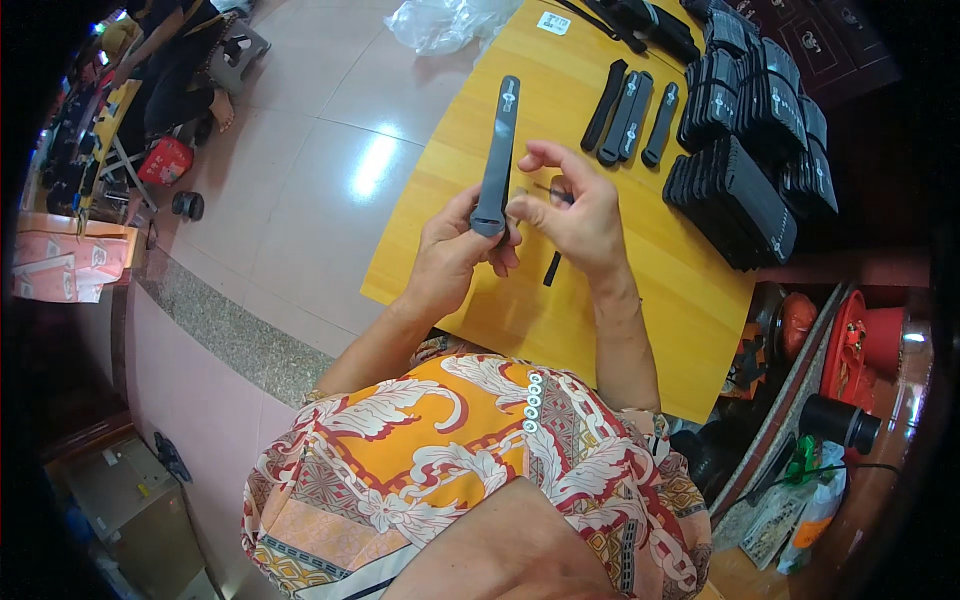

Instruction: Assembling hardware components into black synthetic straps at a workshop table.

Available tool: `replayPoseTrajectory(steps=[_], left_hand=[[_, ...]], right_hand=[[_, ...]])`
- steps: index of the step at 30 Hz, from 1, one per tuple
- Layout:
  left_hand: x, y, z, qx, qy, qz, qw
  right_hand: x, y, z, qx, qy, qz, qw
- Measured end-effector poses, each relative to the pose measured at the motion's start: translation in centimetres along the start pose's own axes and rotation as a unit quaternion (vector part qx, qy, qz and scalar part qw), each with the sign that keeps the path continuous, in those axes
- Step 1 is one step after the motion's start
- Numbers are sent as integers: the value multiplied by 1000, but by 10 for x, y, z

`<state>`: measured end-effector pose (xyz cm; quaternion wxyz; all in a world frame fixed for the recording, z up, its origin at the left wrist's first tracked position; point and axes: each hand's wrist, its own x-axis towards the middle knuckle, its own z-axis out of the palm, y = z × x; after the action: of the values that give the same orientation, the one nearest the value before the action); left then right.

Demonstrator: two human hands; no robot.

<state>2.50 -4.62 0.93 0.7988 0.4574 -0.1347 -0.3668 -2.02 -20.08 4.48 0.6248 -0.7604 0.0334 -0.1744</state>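
A long dark grey strap (499,145), with rounded ends, a pale printed mark at the far end and a slot at the near end, stands out from my left hand (452,250). My left fingers and thumb are closed round its near end. Just right of it is my right hand (580,215), its thumb close to the strap and its fingers bent. A narrow black strip (566,192) shows among the right fingers, partly hidden by them. Below, a short black strip end (552,268) appears over the table; whether it joins the other piece I cannot tell.
On the yellow table (430,240) several similar straps (627,115) lie at the far right, beside stacked bundles of dark straps (732,200). A clear plastic bag (450,25) lies beyond. A red stool-like object (882,340) stands right. Another person (185,70) sits far left.
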Motion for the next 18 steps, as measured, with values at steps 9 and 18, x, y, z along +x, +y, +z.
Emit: replayPoseTrajectory(steps=[9,18], left_hand=[[-4,1,10,-37,26,37,998],[-22,0,29,123,-70,43,989]], right_hand=[[-5,-3,7,-139,-71,-191,969],[-18,-2,7,-288,150,-230,917]])
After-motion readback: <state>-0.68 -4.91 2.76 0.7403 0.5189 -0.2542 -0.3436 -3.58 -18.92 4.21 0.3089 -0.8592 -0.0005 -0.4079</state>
